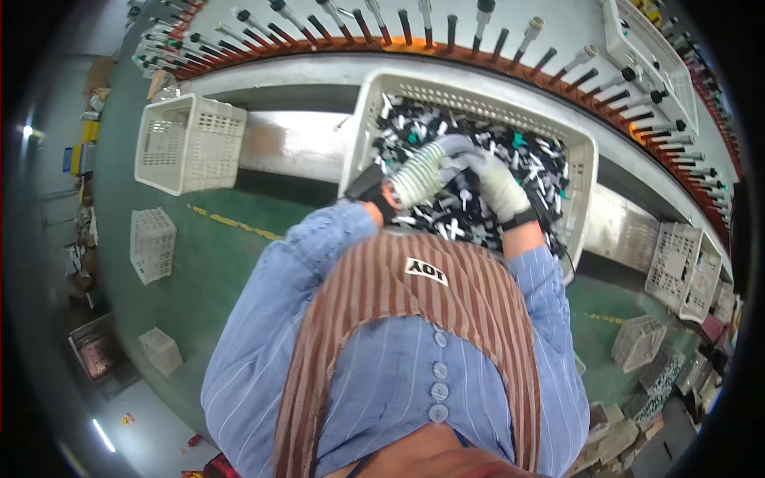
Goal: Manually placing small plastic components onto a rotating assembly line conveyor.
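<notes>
Green floor point(231, 279): below the large white crate, a yellow line point(235, 221) running off to the crate's left. Curved orange rail point(416, 45), set with a row of dark pegs point(451, 33), several topped with pale or black pieces: beyond the crate's far side. Large white crate point(588, 183), walls perforated: landmark. White basket point(194, 159), perforated: left of the crate, well apart. Left hand point(426, 171), pale striped glove, and right hand point(500, 185), white glove: close together over the crate's middle, fingers bent inward. Motion blurs the fingertips; how far they part, or whether they grip a piece, cannot be told. Small parts point(450, 231), black, white, some green: heaped loose inside the crate, beneath both hands.
</notes>
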Demonstrator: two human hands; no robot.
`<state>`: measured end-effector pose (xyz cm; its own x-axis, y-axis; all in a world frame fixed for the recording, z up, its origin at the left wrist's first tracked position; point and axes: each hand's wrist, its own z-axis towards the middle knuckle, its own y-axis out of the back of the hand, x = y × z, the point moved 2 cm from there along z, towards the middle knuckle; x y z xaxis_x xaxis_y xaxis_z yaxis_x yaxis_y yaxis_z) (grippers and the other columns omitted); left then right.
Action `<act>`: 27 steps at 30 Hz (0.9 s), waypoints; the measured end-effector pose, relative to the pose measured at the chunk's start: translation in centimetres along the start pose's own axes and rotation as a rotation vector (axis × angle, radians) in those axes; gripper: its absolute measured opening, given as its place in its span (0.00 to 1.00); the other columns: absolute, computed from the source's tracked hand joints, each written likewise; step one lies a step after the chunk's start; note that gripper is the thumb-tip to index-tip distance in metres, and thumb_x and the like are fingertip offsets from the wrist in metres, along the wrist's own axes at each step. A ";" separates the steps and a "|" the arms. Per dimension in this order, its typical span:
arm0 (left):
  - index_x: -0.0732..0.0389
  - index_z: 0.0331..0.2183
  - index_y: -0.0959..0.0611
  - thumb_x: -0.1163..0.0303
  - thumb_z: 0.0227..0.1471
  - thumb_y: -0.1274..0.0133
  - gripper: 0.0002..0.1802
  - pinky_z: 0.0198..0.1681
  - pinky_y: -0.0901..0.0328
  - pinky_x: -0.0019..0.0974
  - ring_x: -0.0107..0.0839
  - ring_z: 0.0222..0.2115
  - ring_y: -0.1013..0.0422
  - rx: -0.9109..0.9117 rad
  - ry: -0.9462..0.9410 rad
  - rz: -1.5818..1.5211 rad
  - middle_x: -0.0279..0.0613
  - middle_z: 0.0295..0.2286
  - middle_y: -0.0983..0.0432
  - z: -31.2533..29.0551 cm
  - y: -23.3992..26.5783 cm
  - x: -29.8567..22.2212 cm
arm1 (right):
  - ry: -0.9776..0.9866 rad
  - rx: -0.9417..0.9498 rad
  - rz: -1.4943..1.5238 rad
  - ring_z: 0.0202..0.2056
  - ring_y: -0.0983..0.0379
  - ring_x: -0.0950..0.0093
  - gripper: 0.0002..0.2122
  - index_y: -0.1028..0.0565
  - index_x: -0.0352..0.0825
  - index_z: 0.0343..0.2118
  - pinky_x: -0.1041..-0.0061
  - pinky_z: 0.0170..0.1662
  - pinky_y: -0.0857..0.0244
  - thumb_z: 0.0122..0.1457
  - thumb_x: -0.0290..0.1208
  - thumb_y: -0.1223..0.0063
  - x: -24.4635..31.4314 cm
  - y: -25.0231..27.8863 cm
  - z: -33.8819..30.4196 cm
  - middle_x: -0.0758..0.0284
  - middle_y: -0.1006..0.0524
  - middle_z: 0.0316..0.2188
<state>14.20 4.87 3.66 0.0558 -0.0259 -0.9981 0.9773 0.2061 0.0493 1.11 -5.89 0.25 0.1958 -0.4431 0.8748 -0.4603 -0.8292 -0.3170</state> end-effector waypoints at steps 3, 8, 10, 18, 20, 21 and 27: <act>0.64 0.33 0.18 0.66 0.56 0.50 0.11 0.43 0.32 0.40 0.42 0.33 0.25 -0.304 0.015 0.263 0.47 0.28 0.22 2.6 3.3 -0.7 | 0.119 -0.284 -0.337 0.41 0.25 0.77 0.19 0.26 0.32 0.52 0.77 0.46 0.33 0.63 0.38 0.53 2.8 -0.6 -2.7 0.65 0.22 0.43; 0.62 0.25 0.18 0.67 0.58 0.54 0.15 0.34 0.33 0.33 0.28 0.28 0.25 -0.724 -0.302 0.348 0.39 0.25 0.19 12.8 16.5 -8.7 | 0.263 -0.746 -0.146 0.38 0.26 0.76 0.18 0.26 0.32 0.48 0.75 0.45 0.30 0.67 0.43 0.53 1.6 5.5 -8.4 0.65 0.23 0.40; 0.65 0.32 0.17 0.62 0.61 0.58 0.19 0.35 0.31 0.38 0.32 0.27 0.24 -0.744 -0.419 0.265 0.45 0.29 0.18 16.0 21.1 -9.5 | 0.347 -0.986 -0.474 0.42 0.27 0.75 0.17 0.26 0.31 0.49 0.73 0.49 0.33 0.67 0.39 0.55 3.0 6.3 -10.7 0.65 0.22 0.40; 0.60 0.26 0.15 0.59 0.61 0.59 0.23 0.25 0.33 0.39 0.34 0.22 0.26 -0.400 -0.373 0.877 0.41 0.19 0.22 20.4 25.8 -4.6 | 0.096 -1.500 -0.953 0.49 0.26 0.64 0.16 0.26 0.25 0.49 0.68 0.54 0.36 0.65 0.32 0.55 -0.3 13.5 -20.2 0.54 0.23 0.48; 0.62 0.31 0.18 0.59 0.62 0.58 0.20 0.28 0.33 0.40 0.39 0.24 0.26 -0.343 -0.254 0.904 0.43 0.22 0.22 21.1 31.9 -0.4 | -0.069 -1.401 -0.867 0.51 0.28 0.58 0.22 0.28 0.25 0.52 0.66 0.55 0.37 0.66 0.40 0.58 -0.3 14.4 -19.6 0.50 0.25 0.50; 0.62 0.31 0.18 0.59 0.62 0.58 0.20 0.28 0.33 0.40 0.39 0.24 0.26 -0.311 -0.242 0.881 0.43 0.22 0.22 20.3 32.5 0.1 | -0.147 -1.261 -1.066 0.52 0.29 0.56 0.24 0.29 0.26 0.53 0.67 0.54 0.37 0.67 0.44 0.63 -0.8 14.9 -20.0 0.48 0.26 0.49; 0.66 0.35 0.20 0.58 0.60 0.54 0.19 0.34 0.32 0.41 0.42 0.28 0.25 -0.546 -0.131 1.034 0.48 0.26 0.21 18.6 35.7 -1.9 | -0.190 -1.143 -1.173 0.40 0.26 0.52 0.23 0.27 0.33 0.47 0.58 0.45 0.34 0.67 0.49 0.68 -3.5 19.8 -18.3 0.51 0.22 0.39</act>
<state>52.76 -5.93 7.97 0.8225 0.3060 -0.4794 0.2391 0.5788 0.7796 -24.56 -14.52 -2.37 0.9330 0.1012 0.3454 -0.3366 -0.0945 0.9369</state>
